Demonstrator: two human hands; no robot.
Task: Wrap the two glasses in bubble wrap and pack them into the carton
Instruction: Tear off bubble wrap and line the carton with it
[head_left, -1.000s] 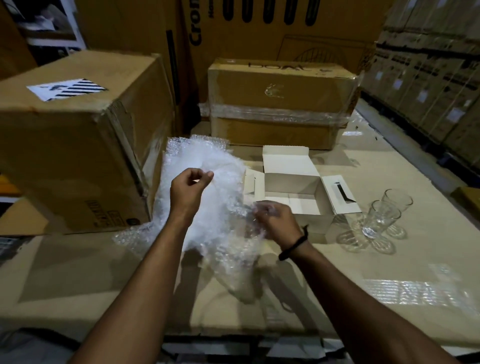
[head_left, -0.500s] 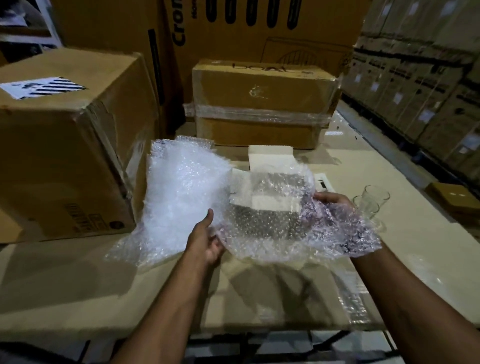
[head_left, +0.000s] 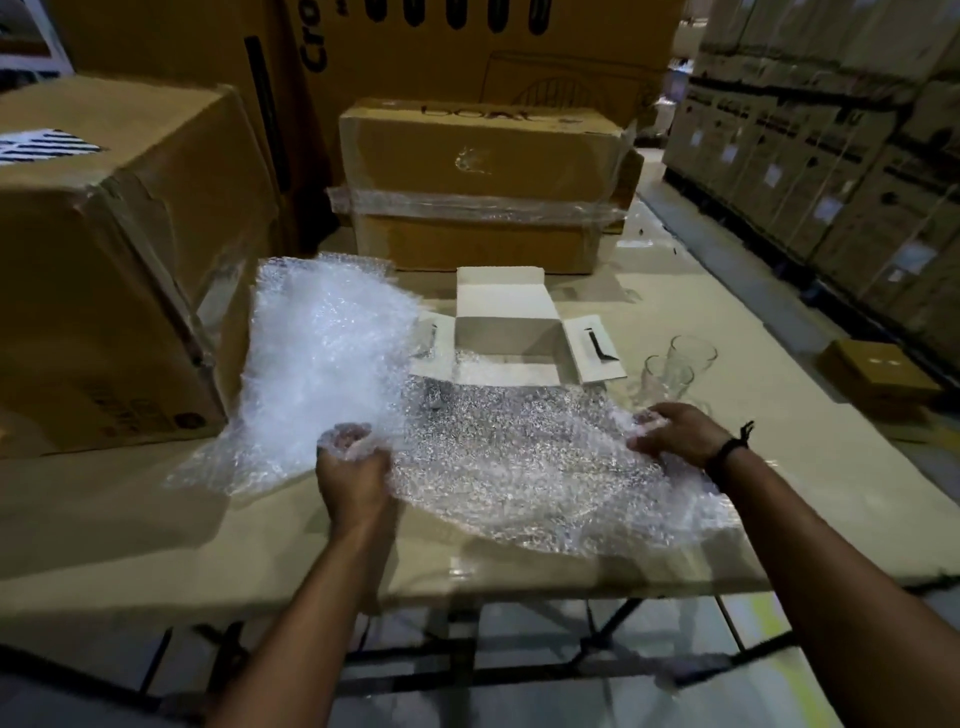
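Observation:
A sheet of bubble wrap (head_left: 519, 457) lies spread low over the table in front of the small white carton (head_left: 511, 332), whose flaps stand open. My left hand (head_left: 353, 473) grips the sheet's left edge, fingers curled round it. My right hand (head_left: 672, 434) grips its right edge. A bigger heap of bubble wrap (head_left: 322, 353) leans up behind my left hand. Two clear glasses (head_left: 675, 364) stand upright on the table just right of the carton, beyond my right hand, untouched.
A large brown box (head_left: 104, 260) stands at the left on the table. A taped brown box (head_left: 483, 187) sits behind the carton. Stacked cartons (head_left: 831, 130) line the right aisle. A small brown box (head_left: 878, 369) lies at the right. The table's front edge (head_left: 467, 582) is near me.
The sheet went from held up in front of the carton to pulled wide and lowered toward the table. My hands moved apart and down, both gripping its edges.

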